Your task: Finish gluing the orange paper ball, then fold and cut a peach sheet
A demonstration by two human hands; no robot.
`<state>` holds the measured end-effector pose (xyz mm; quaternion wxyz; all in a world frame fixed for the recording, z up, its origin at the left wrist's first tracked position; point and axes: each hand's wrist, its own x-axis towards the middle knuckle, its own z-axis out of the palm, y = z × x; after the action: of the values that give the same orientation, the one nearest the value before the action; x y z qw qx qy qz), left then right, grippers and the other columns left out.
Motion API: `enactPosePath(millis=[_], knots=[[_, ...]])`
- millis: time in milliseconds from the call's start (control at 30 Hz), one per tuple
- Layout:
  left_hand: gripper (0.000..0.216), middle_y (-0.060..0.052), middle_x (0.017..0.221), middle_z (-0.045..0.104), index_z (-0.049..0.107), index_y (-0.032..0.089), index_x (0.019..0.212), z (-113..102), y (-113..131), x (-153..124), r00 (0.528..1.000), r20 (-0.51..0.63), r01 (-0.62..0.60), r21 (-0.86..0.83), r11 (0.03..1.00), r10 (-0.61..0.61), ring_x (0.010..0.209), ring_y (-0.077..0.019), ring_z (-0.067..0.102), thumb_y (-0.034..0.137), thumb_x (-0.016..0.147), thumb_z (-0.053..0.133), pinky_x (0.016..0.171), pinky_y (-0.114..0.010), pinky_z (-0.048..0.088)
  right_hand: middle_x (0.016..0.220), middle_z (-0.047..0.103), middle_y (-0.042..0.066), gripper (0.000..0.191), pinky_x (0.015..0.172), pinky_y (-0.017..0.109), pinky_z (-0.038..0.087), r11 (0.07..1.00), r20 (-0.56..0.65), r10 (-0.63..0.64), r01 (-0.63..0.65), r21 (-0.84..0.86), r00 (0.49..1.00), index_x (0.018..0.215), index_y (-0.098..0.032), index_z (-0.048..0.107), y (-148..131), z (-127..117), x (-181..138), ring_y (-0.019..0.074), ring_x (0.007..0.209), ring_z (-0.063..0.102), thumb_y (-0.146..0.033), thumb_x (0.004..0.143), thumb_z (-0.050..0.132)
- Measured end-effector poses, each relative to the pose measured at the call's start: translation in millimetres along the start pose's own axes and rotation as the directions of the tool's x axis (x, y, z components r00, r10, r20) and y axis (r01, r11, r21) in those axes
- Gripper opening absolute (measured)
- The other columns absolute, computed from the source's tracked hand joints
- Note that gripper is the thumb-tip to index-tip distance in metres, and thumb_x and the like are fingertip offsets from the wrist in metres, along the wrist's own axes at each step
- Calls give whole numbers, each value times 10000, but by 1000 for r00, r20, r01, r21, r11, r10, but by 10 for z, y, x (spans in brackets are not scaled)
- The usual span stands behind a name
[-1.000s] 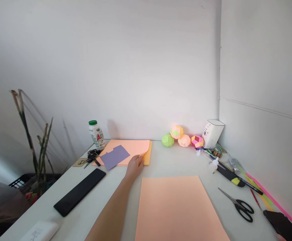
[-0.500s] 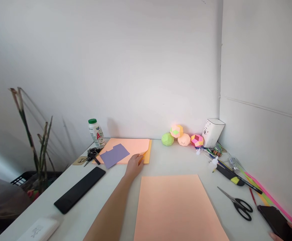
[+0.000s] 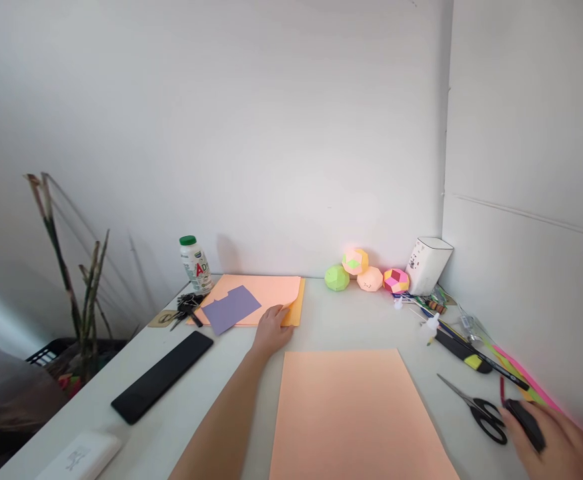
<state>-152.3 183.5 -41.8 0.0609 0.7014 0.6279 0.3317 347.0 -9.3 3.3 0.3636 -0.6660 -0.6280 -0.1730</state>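
My left hand (image 3: 273, 331) is at the near right corner of a paper stack. Its fingers pinch the peach top sheet (image 3: 271, 287), whose corner curls up over yellow-orange paper (image 3: 296, 312). A purple paper piece (image 3: 231, 309) with a notched edge lies on that stack, left of the hand. At the lower right, my right hand (image 3: 551, 437), smeared by motion, grips a black smartphone (image 3: 525, 425). Black-handled scissors (image 3: 479, 410) lie just left of it. A large peach sheet (image 3: 351, 413) lies flat in front of me, between both hands.
Several faceted paper balls (image 3: 370, 279) sit by the back wall, beside a white box (image 3: 426, 267). Glue, pens and a cutter (image 3: 464, 352) line the right side. On the left are keys (image 3: 189, 305), a white bottle (image 3: 196, 267), a black slab (image 3: 164, 377) and a white case (image 3: 81, 457).
My right hand has come further into view, moving up and left over the smartphone, which is now tilted in its grip. My left hand stays at the paper corner. The view shifts slightly.
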Motion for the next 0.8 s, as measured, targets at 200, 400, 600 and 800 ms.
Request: enactPosePath(millis=[200,400,600,800], knots=[[308,-103,1190,589,636,200,1084,-23,-31,-5,1000,14,27,-56,998,-26,1171,-284,520,299,823,507,982,-409,429,1012,691,62,219,787,333,541,748,479,-660,452,485,578,955,-288,685,-1518,478,451,202,938,646,-260,888,479],[208,-72,1079,620,618,167,1031,-92,-61,2,996,-14,82,-131,988,-85,964,-195,613,303,896,537,839,-363,510,1231,596,122,239,880,329,505,732,485,-681,516,445,548,1106,-173,631,-2507,1538,881,208,1114,567,-202,912,493],[231,-56,1026,635,595,151,1069,-92,-154,36,977,-92,179,-130,975,-192,845,-156,629,324,926,541,741,-341,547,1176,598,89,209,785,368,528,702,511,-701,606,375,497,1096,-148,602,-3017,2249,954,206,971,611,-225,903,575],[231,-51,1005,628,588,144,1060,-16,-202,18,972,-126,194,-63,979,-200,824,-153,620,324,919,549,723,-335,538,1136,607,71,239,814,389,534,670,554,-705,672,315,443,1135,-160,583,-3070,2423,845,195,970,615,-284,933,554]])
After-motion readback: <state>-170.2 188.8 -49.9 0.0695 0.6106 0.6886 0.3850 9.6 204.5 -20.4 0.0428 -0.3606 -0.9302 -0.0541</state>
